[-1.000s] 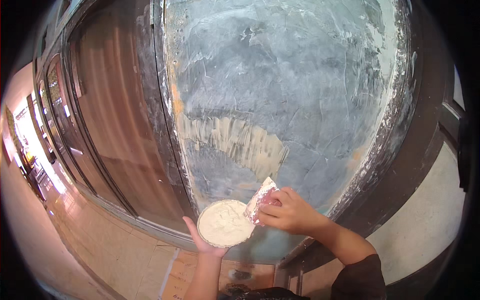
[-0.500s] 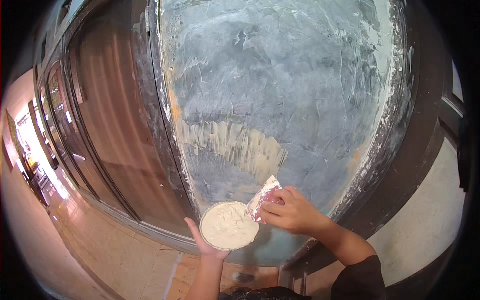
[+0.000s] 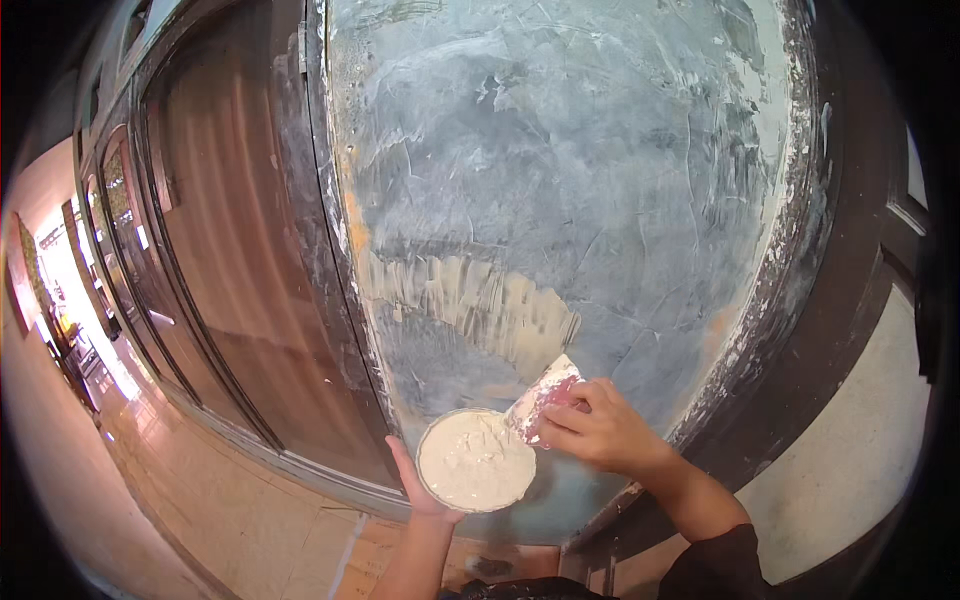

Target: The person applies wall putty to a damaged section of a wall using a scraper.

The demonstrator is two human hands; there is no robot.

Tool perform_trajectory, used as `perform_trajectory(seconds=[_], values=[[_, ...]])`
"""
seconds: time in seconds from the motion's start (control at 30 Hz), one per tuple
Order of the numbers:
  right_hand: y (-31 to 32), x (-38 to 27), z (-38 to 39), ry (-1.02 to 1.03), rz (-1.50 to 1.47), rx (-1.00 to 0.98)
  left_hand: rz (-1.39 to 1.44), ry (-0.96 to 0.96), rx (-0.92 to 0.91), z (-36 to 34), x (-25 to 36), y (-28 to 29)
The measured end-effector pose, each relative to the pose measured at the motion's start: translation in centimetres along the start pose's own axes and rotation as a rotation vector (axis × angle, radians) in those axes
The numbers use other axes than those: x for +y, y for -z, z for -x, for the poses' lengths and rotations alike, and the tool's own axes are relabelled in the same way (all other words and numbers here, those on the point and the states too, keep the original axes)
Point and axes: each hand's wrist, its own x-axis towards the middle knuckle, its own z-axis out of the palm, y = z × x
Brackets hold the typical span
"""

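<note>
- Blue-grey wall (image 3: 580, 180), patched with pale filler, stands beside a brown door (image 3: 230, 250).
- Left hand (image 3: 425, 490) cups a round dish (image 3: 476, 460) of white putty from below.
- Right hand (image 3: 595, 430) clamps a scraper (image 3: 540, 398), its blade touching the dish's rim.

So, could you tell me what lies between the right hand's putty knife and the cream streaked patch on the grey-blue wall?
In the head view, only bare grey-blue wall separates the putty knife from the cream patch.
</note>
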Motion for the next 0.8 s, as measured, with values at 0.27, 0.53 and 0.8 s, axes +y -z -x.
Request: perform_trajectory(seconds=[0.27, 0.53, 0.8], values=[[0.3, 0.0, 0.0, -0.002, -0.017, -0.011, -0.081, 0.023, -0.056, -1.1, 0.4, 0.4], [-0.2, 0.1, 0.0, -0.010, -0.008, -0.002, -0.022, 0.032, -0.026, -1.8, -0.3, 0.3], [-0.3, 0.1, 0.3, -0.028, -0.004, 0.027, -0.134, 0.076, 0.016, -1.2, -0.8, 0.1]])
